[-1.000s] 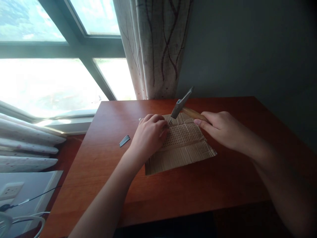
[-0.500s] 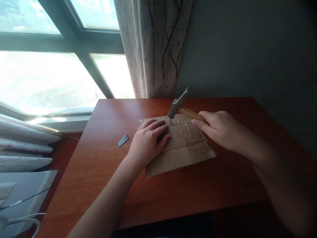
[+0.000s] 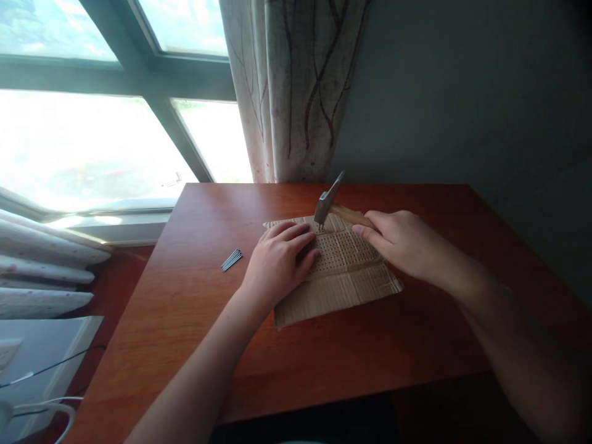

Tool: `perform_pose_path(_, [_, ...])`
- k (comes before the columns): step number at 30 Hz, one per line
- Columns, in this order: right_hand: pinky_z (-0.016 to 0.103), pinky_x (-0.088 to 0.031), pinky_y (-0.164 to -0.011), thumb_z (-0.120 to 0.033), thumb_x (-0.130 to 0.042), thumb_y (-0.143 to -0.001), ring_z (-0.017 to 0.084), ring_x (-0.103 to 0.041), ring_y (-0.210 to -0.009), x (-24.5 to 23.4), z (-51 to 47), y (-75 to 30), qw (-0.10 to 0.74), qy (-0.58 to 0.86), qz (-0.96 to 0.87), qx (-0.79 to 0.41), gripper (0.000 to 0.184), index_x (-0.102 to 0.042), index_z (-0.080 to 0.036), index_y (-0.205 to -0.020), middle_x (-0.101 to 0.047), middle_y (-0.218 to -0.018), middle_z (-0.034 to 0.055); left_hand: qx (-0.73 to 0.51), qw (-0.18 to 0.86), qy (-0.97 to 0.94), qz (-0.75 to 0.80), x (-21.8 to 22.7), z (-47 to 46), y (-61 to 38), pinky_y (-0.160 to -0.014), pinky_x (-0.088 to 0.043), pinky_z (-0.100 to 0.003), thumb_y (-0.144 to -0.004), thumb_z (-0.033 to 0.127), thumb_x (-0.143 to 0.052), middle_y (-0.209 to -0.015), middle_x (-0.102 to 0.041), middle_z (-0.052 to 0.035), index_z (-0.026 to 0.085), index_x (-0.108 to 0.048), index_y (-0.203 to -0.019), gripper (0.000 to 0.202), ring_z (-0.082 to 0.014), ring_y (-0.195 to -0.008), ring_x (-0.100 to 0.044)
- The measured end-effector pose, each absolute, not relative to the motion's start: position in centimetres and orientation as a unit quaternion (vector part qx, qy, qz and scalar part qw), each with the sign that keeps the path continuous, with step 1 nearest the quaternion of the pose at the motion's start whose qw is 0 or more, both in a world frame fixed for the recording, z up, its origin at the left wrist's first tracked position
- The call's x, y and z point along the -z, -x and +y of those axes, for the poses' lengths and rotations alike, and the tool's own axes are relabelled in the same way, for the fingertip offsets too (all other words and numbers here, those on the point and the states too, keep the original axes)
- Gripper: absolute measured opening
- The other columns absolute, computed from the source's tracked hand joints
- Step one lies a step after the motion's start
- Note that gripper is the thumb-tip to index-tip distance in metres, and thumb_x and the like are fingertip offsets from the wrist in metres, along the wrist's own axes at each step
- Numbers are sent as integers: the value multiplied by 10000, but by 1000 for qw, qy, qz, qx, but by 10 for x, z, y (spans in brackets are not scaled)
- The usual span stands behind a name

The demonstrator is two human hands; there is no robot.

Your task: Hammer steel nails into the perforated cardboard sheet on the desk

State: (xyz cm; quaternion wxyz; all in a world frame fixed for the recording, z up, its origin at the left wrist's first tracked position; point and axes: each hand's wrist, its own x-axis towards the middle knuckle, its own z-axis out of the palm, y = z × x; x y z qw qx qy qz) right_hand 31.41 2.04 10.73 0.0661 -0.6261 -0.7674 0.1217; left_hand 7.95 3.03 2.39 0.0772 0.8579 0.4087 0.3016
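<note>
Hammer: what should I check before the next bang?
1. Grip: the right hand wraps the wooden handle of the hammer: ok.
2. Fingers clear: the left hand lies flat, with its fingertips very near the hammer head: not ok.
3. Base: the cardboard lies flat on the table under the holed board: ok.
4. Is the nail under the hammer head straight? Cannot tell, too small.
5. Clutter: the spare nails lie apart from both hands: ok.

Red-brown wooden table (image 3: 370,345): cardboard sheet (image 3: 342,290) centre, nail bundle (image 3: 232,260) left.
</note>
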Motion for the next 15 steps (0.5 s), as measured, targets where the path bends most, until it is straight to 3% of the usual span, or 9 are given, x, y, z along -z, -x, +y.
perform_pose_path(15, [310, -287, -575, -444, -431, -1000, 177, -545, -597, -104, 23, -313, 53, 627, -772, -95, 333, -513, -230, -759, -625, -657, 29, -294, 88, -859, 409, -24, 30, -79, -1067, -502, -501, -961, 335, -598, -1278, -709, -68, 201, -725, -1169, 279, -295, -1220, -603])
